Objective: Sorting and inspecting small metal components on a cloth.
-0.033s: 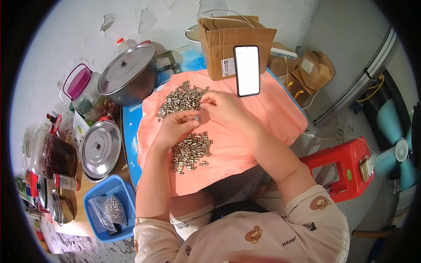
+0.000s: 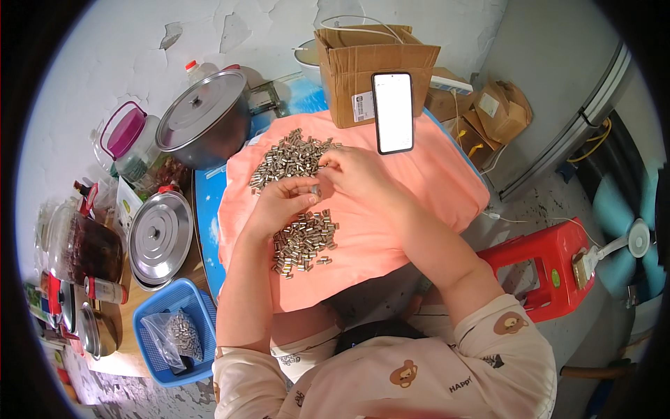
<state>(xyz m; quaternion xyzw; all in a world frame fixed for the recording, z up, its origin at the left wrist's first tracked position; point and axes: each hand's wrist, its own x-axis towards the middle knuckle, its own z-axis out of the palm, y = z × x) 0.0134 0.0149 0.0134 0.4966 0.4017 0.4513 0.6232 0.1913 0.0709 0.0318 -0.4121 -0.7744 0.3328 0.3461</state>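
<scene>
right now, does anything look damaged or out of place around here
The paint on the back wall is cracked and peeling, so it looks damaged. A few metal pieces also lie just off the nearer pile, looking strayed.

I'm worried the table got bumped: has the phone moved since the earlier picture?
No, the phone shows no visible shift in any direction against the cardboard box.

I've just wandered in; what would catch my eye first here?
Probably the shiny metal cylinders on the salmon-pink cloth: a far pile and a near pile, with the left hand between them, a small grey piece in its grip. Next, the smartphone, its bright white screen upright before an open cardboard box. Off to the right, a red plastic stool stands out near a teal-bladed fan.
</scene>
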